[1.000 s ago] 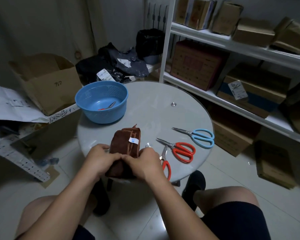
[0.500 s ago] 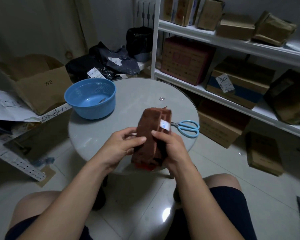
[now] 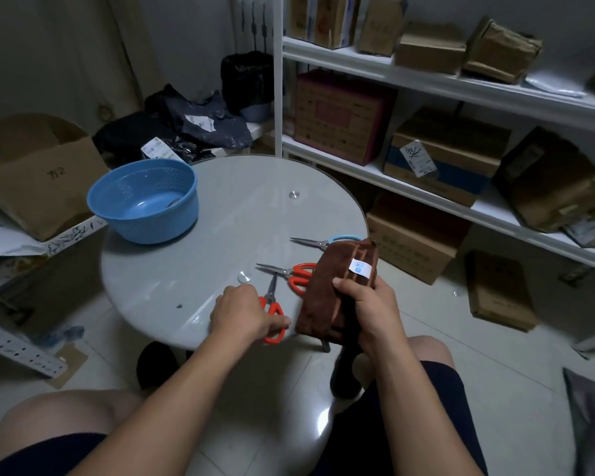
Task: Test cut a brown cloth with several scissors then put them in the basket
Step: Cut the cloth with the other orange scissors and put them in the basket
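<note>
while our right hand [image 3: 368,307] grips the folded brown cloth [image 3: 337,286], our left hand [image 3: 244,312] closes on the nearest red-handled scissors [image 3: 272,312] at lower centre, to lift next.

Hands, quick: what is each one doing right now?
Left hand: on the near red scissors at the table edge; a closed grip cannot be told.
Right hand: closed on the brown cloth.

round table [image 3: 220,214], white shelving [image 3: 426,75] — cardboard boxes [image 3: 344,116]
</note>
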A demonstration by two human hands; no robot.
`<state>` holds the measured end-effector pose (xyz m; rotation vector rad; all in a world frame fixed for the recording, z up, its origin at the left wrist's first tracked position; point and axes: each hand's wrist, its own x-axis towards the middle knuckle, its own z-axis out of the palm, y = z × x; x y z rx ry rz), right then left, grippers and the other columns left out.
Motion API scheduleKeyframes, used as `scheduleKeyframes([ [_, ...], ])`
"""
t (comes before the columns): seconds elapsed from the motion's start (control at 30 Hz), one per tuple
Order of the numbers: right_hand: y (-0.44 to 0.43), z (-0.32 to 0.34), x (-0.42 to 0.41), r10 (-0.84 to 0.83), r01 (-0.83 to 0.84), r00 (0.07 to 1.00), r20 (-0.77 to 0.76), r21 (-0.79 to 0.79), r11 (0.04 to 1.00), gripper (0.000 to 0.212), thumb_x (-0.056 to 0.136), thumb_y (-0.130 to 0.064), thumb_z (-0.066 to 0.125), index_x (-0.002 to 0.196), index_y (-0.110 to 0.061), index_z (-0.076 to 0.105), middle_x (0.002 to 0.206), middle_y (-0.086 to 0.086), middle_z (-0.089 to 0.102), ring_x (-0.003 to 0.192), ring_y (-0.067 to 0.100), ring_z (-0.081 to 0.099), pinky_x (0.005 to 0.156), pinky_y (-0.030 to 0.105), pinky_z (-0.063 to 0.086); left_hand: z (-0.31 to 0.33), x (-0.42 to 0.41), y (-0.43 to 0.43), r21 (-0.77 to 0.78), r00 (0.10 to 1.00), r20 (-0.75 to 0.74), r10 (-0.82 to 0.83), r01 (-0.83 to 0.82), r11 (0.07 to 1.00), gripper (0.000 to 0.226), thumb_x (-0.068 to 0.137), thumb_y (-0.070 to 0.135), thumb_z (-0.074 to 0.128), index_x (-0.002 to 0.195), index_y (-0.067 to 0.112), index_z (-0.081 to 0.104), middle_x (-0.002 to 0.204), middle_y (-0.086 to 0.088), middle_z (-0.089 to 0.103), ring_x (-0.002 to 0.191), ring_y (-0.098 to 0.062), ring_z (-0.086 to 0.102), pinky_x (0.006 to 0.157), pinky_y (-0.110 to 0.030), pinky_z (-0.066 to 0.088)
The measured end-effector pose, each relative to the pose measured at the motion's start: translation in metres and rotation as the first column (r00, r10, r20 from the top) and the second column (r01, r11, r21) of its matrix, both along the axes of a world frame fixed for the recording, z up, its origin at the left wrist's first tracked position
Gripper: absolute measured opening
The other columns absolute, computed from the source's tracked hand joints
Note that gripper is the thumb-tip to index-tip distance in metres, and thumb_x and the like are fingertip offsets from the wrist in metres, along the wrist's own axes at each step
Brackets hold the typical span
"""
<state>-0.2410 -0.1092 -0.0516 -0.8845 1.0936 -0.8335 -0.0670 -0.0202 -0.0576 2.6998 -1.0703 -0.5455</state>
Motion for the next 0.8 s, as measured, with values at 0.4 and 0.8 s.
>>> scheduleKeyframes([
  [0.4, 0.01, -0.003, 0.014, 0.173, -0.179, 0.974, -0.144, -0.029, 0.983, 0.026, 0.077, -0.001, 0.077, 0.1, -0.012, 0.074, 0.095, 0.012, 0.08, 0.087, 0.03, 0.077, 0.084, 0.047, 0.062, 0.031, 0.012, 0.05, -0.422, 0.854, -0.518, 0.05, -0.306, 0.853, 0.022, 0.076, 0.024, 0.082, 0.081, 0.009, 0.067, 0.065, -0.001, 0.059, 0.06, -0.018, 0.051, 0.058, -0.027, 0.039],
  [0.8, 0.031, 0.026, 0.029, 0.416, -0.419, 0.908, -0.048, -0.124, 0.9, 0.037, 0.074, -0.006, 0.075, 0.111, -0.009, 0.072, 0.102, 0.016, 0.078, 0.094, 0.034, 0.076, 0.083, 0.046, 0.061, 0.063, 0.02, 0.087, -0.49, 0.653, -0.726, -0.214, -0.273, 0.828, 0.025, 0.083, 0.014, 0.076, 0.07, 0.003, 0.056, 0.048, -0.008, 0.047, 0.038, -0.014, 0.045, 0.041, -0.021, 0.038],
])
